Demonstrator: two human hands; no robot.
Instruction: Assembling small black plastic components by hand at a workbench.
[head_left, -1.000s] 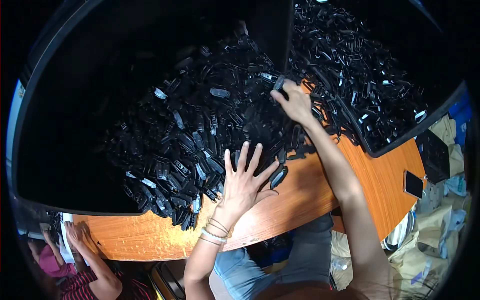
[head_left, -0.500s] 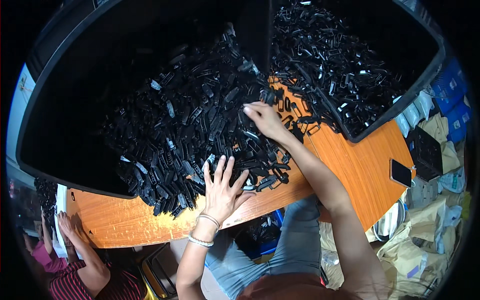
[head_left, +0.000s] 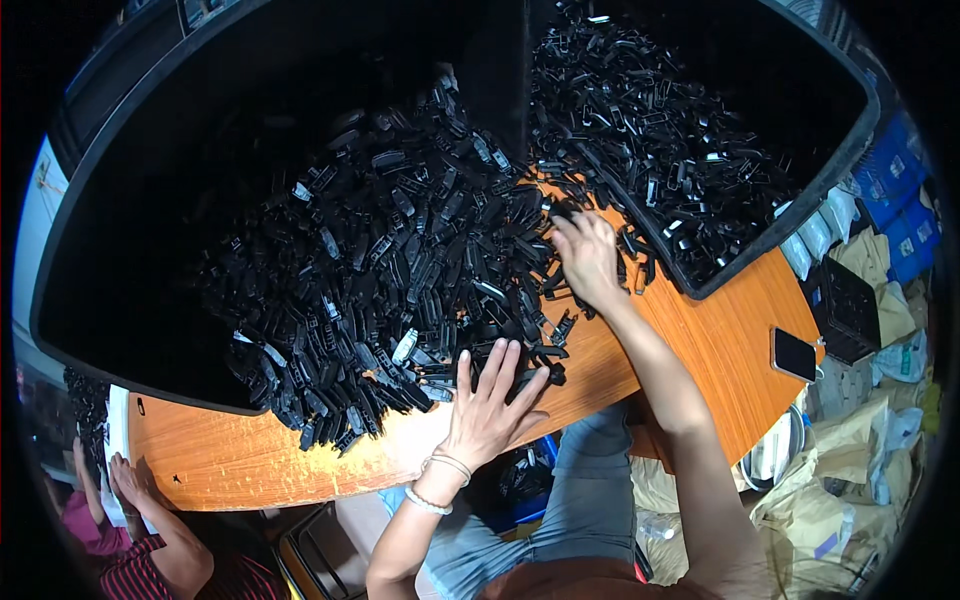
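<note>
A large heap of small black plastic clips [head_left: 400, 250] spills out of a black bin onto the wooden table [head_left: 700, 340]. My left hand [head_left: 492, 405], with a beaded bracelet on its wrist, lies at the heap's near edge, fingers spread against the clips. Farther right, my right hand [head_left: 588, 260] reaches over the gap between the two heaps. Its fingers are apart and slightly bent, their tips by a few dark clips. What lies beneath its palm is hidden. Past it, a second heap of small black frame-like pieces [head_left: 650, 120] fills another bin section.
The black bin's rim [head_left: 780, 240] curves round the heaps. A phone [head_left: 793, 354] lies on the table's right side. Brown bags [head_left: 840, 460], blue crates [head_left: 905, 220] and a black crate [head_left: 848, 308] stand at the right. Another person's arm [head_left: 160, 510] rests at the table's left.
My right hand has moved right, from the heap's edge into the gap, its fingers less bunched. My left hand has slid right along the near edge. More bare wood shows between the heaps.
</note>
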